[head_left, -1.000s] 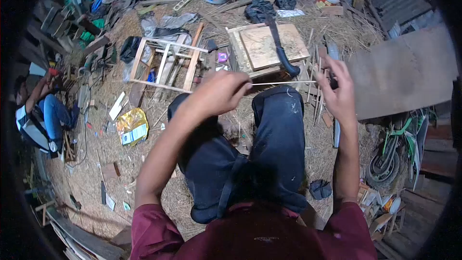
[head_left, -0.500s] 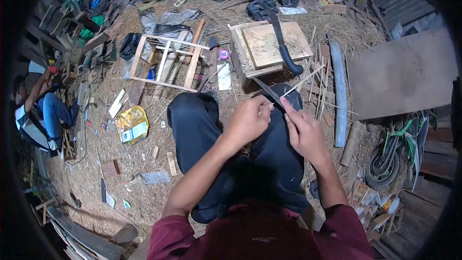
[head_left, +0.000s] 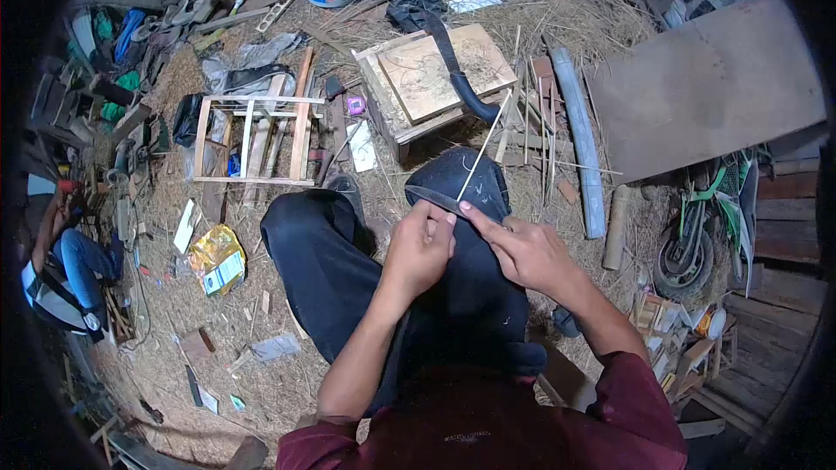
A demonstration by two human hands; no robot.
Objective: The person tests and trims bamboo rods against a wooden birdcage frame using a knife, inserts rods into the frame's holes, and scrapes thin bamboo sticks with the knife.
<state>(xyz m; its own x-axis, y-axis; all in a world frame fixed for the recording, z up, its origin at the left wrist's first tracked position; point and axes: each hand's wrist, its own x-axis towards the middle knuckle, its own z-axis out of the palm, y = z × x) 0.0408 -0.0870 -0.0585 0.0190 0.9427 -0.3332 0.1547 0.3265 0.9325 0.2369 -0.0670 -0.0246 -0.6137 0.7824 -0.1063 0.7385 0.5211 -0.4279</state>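
Note:
Over my right knee, my left hand (head_left: 421, 248) is closed near the lower end of a thin pale stick (head_left: 484, 147); its exact grip is hard to make out. My right hand (head_left: 531, 257) is closed, its index finger stretched to the stick's lower end, beside a dark flat blade (head_left: 438, 198). The blade lies across the knee and its handle is hidden. From the fingers the stick slants up and right. Beyond the knee stands a wooden box (head_left: 444, 78) with a dark curved handle (head_left: 473, 97) resting on its top.
A small wooden frame (head_left: 251, 141) lies on the straw-covered floor, left of the box. A gold bag (head_left: 218, 259) is at left, near a seated person (head_left: 74, 261). At right are a large flat board (head_left: 705, 78), a grey-blue pole (head_left: 579, 144) and a green motorcycle (head_left: 718, 200).
The camera view has shifted. The stick, earlier level between my spread hands, now slants upward. My hands have come together, and the blade lies flatter across the knee.

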